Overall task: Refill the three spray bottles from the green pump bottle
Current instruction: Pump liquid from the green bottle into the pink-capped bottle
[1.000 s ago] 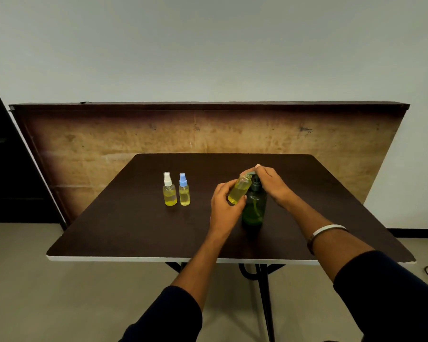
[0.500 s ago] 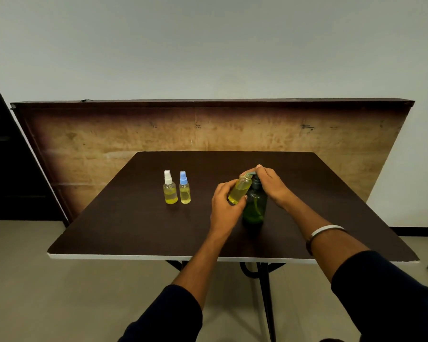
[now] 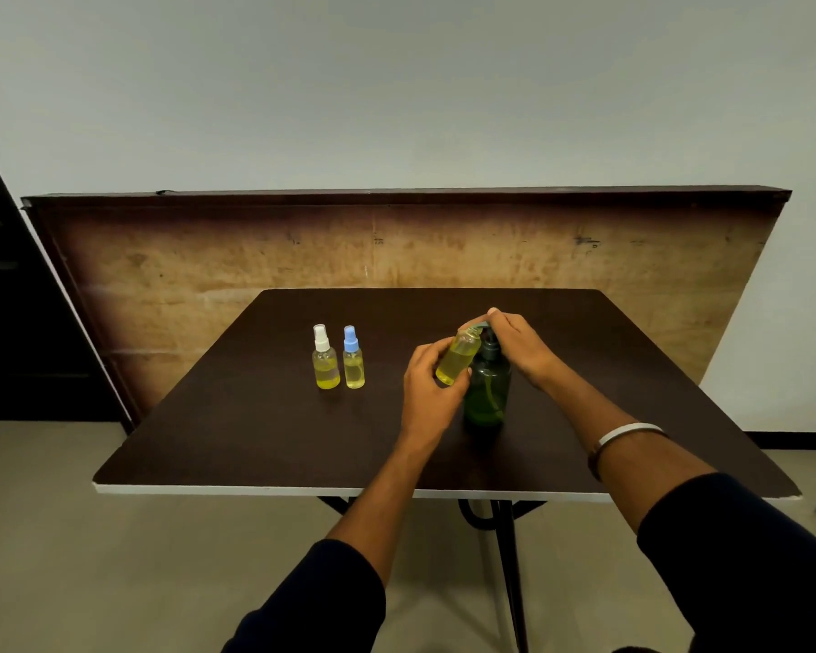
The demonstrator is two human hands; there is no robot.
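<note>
Yellow liquid half-fills the uncapped spray bottle (image 3: pixel 459 360) that the left hand (image 3: pixel 428 386) grips tilted, its mouth up at the spout of the green pump bottle (image 3: pixel 488 386), which stands on the dark table (image 3: pixel 255 431); the right hand (image 3: pixel 519 346) presses down on the pump head. Left of the green pump bottle, well apart, stand a white-capped bottle (image 3: pixel 325 358) and a blue-capped bottle (image 3: pixel 353 359). If the narrow mouth strays from the spout, or a hard press tips the pump bottle, liquid would likely spill onto the table.
</note>
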